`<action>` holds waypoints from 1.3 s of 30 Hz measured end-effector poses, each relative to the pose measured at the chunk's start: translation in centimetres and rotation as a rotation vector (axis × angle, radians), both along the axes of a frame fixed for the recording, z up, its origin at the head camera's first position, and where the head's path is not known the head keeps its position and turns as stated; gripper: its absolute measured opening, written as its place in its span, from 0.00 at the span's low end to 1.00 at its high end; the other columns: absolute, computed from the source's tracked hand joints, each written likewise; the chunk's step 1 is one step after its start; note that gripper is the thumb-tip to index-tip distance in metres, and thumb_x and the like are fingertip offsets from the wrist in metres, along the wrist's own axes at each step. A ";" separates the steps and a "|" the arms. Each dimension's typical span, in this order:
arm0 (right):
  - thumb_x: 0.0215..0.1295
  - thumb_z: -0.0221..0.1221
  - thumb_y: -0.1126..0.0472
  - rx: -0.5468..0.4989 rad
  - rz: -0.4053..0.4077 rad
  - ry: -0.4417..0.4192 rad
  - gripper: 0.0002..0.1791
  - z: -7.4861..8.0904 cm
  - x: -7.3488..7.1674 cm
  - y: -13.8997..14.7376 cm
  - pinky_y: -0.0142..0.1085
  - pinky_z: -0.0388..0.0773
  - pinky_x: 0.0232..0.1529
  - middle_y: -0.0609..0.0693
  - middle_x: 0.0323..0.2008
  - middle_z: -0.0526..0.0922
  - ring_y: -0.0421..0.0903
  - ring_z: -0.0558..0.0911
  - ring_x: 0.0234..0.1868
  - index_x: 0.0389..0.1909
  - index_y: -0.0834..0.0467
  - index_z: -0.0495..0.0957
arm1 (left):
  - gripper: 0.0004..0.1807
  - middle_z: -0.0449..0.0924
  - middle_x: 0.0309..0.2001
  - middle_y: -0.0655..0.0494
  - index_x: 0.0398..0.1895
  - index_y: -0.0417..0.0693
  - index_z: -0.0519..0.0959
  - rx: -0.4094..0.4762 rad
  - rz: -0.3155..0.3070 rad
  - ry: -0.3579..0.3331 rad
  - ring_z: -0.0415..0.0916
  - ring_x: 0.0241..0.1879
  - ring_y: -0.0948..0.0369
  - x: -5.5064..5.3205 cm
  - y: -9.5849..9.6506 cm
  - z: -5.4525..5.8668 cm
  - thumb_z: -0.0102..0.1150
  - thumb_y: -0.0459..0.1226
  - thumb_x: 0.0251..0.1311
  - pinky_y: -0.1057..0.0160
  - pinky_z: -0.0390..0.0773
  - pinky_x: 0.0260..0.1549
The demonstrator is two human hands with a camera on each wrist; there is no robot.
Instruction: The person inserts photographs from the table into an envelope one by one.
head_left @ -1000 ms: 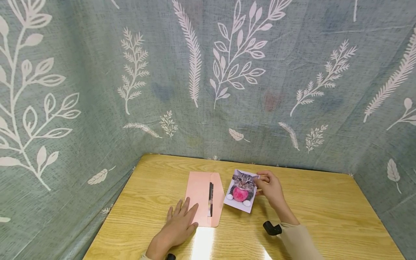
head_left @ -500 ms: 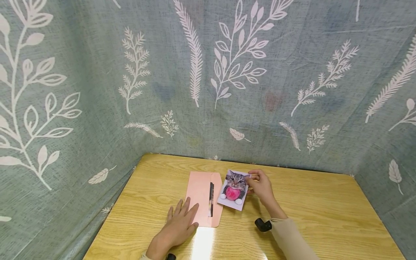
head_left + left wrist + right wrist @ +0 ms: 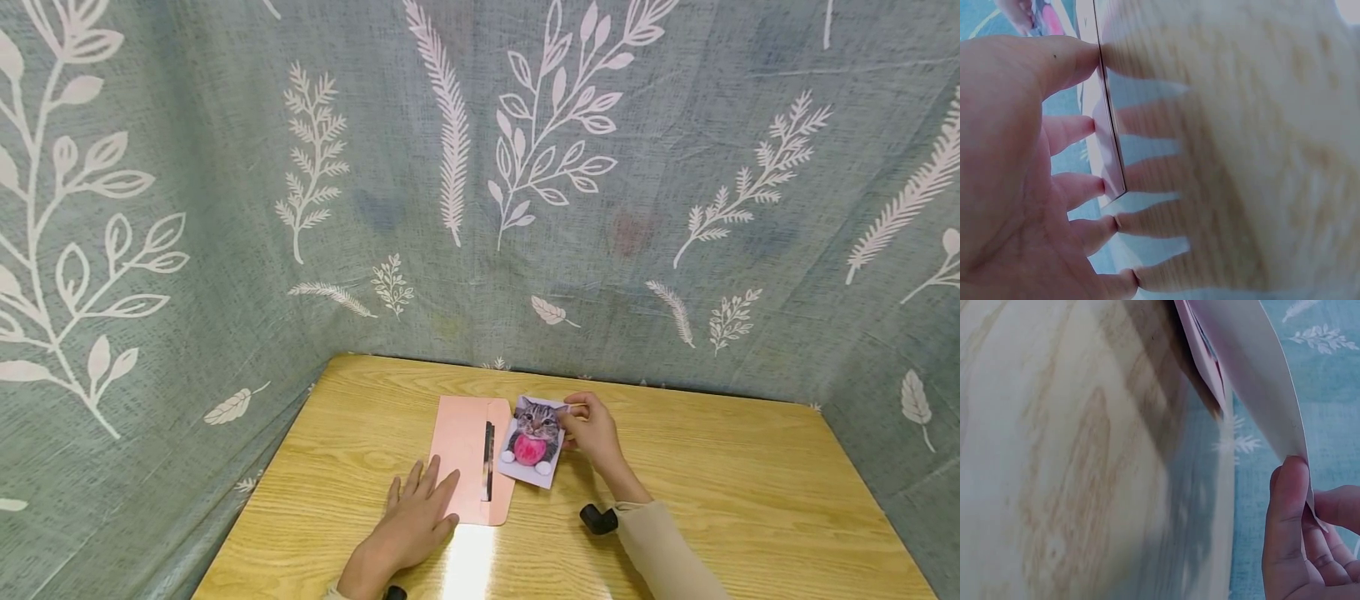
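A pink envelope (image 3: 459,433) lies flat on the wooden table, its flap side to the right, with dark-edged contents showing along a slit. My left hand (image 3: 408,521) rests with spread fingers on its lower left part and the table beside it. In the left wrist view the fingertips (image 3: 1085,187) touch the envelope's edge and the tabletop. My right hand (image 3: 596,433) pinches the right edge of a cat picture card (image 3: 534,442) between thumb and fingers. Tilted above the table, the card overlaps the envelope's flap in the head view. The right wrist view shows its plain white back (image 3: 1260,369).
The wooden table (image 3: 712,475) reaches out on both sides of the hands. Behind and beside it hangs a grey-green curtain (image 3: 480,317) with white leaf prints. Black wrist devices (image 3: 598,519) sit at both wrists.
My right hand has carried the cat card leftward, from beside the envelope to over its flap edge; the movement is smaller in the last half second. My left hand has stayed put.
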State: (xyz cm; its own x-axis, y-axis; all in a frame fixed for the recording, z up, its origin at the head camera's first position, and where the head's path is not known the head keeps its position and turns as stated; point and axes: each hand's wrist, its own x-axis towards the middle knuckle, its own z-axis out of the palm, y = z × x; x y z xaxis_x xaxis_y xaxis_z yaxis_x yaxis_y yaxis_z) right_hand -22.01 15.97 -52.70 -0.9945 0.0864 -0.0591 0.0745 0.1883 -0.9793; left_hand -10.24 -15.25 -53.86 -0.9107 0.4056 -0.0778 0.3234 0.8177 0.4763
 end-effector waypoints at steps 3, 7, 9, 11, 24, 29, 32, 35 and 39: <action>0.67 0.62 0.70 -0.002 0.006 0.006 0.17 -0.2 -0.1 -0.2 0.54 0.84 0.28 0.58 0.34 0.82 0.48 0.84 0.24 0.55 0.67 0.73 | 0.34 0.44 0.78 0.36 0.77 0.48 0.60 -0.002 0.001 -0.002 0.37 0.75 0.35 0.0 0.0 0.0 0.54 0.48 0.73 0.25 0.39 0.63; 0.66 0.61 0.71 0.004 0.014 0.023 0.16 -0.3 0.0 -0.5 0.52 0.84 0.26 0.59 0.34 0.83 0.49 0.84 0.24 0.54 0.68 0.73 | 0.34 0.43 0.78 0.36 0.78 0.49 0.59 -0.004 0.004 -0.004 0.37 0.76 0.36 -0.1 0.0 -0.1 0.53 0.48 0.73 0.25 0.38 0.64; 0.66 0.61 0.72 0.007 0.015 0.027 0.16 -0.4 0.0 -0.7 0.51 0.84 0.26 0.59 0.34 0.84 0.50 0.84 0.25 0.53 0.68 0.73 | 0.34 0.43 0.78 0.37 0.78 0.49 0.59 -0.005 0.005 -0.003 0.37 0.76 0.36 -0.1 0.0 -0.1 0.54 0.48 0.73 0.25 0.38 0.64; 0.65 0.61 0.72 0.008 0.014 0.029 0.16 -0.4 0.0 -0.8 0.50 0.84 0.25 0.59 0.34 0.84 0.49 0.84 0.25 0.53 0.68 0.73 | 0.34 0.44 0.78 0.37 0.77 0.49 0.60 -0.009 0.006 -0.004 0.37 0.76 0.36 -0.1 0.0 -0.1 0.54 0.48 0.73 0.25 0.38 0.64; 0.65 0.62 0.71 0.008 0.035 0.017 0.17 -0.9 -0.1 -1.6 0.48 0.84 0.23 0.57 0.33 0.83 0.48 0.84 0.25 0.52 0.68 0.73 | 0.34 0.44 0.78 0.38 0.78 0.50 0.59 -0.026 0.007 -0.012 0.37 0.76 0.36 -0.2 0.0 -0.3 0.54 0.49 0.73 0.25 0.39 0.64; 0.64 0.62 0.71 0.011 0.045 0.031 0.15 -1.0 -0.3 -1.8 0.48 0.84 0.22 0.57 0.31 0.83 0.48 0.84 0.23 0.51 0.67 0.74 | 0.34 0.44 0.78 0.38 0.78 0.51 0.59 -0.026 0.008 -0.013 0.37 0.76 0.36 -0.2 0.0 -0.2 0.54 0.48 0.73 0.25 0.39 0.64; 0.63 0.63 0.71 0.020 0.049 0.030 0.16 -1.0 -0.3 -2.0 0.47 0.84 0.21 0.56 0.31 0.83 0.47 0.83 0.22 0.51 0.67 0.74 | 0.34 0.43 0.78 0.38 0.78 0.51 0.59 -0.021 0.009 -0.014 0.37 0.76 0.36 -0.2 0.0 -0.2 0.54 0.48 0.73 0.26 0.38 0.64; 0.63 0.62 0.72 0.029 0.057 0.023 0.16 -1.1 -0.4 -2.3 0.47 0.83 0.21 0.56 0.31 0.84 0.47 0.82 0.22 0.52 0.68 0.74 | 0.34 0.43 0.78 0.37 0.78 0.50 0.59 -0.021 0.008 -0.009 0.36 0.76 0.36 -0.2 0.0 -0.2 0.53 0.48 0.73 0.26 0.38 0.64; 0.63 0.62 0.72 0.035 0.065 0.020 0.16 -1.3 -0.4 -2.7 0.47 0.83 0.20 0.55 0.31 0.83 0.47 0.82 0.20 0.52 0.68 0.74 | 0.34 0.43 0.78 0.37 0.78 0.50 0.59 -0.024 0.005 -0.001 0.37 0.76 0.36 -0.2 -0.1 -0.1 0.53 0.48 0.73 0.26 0.38 0.64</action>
State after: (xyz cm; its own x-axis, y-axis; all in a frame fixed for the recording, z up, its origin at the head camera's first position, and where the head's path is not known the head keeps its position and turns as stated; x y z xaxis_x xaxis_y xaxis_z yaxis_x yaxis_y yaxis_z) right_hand -22.45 13.30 -53.98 -0.9991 0.0230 -0.0367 0.0409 0.2266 -0.9731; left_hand -10.43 -15.31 -54.01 -0.9128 0.3987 -0.0883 0.3186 0.8306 0.4568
